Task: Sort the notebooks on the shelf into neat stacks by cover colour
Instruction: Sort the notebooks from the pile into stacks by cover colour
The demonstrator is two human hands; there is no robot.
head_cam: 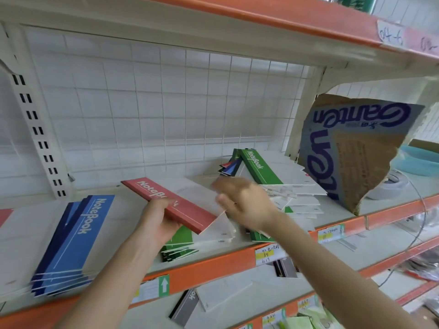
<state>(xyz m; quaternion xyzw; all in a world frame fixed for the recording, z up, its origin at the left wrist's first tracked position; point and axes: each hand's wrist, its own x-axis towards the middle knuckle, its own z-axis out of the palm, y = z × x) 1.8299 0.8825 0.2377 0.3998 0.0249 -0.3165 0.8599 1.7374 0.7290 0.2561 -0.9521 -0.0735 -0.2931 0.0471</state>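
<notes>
At the far left of the shelf point(213, 269) a sliver of red cover point(4, 216) shows, probably the red stack. Just right of it lies the blue stack point(71, 236), fanned rather than squared. The left hand point(158, 224) grips the red notebook point(190, 211) by its near end, thumb on the cover, above the green stack point(179, 245). Carry this notebook leftward over the blue stack and lay it flat on the red cover, edges aligned. The right hand point(244, 205) reaches toward the mixed pile point(294, 195); blur hides whether it grasps anything. A green notebook point(259, 168) leans atop that pile. Steady the pile while drawing from it, as it looks liable to slide. Torn cardboard point(356, 150) stands further right.
</notes>
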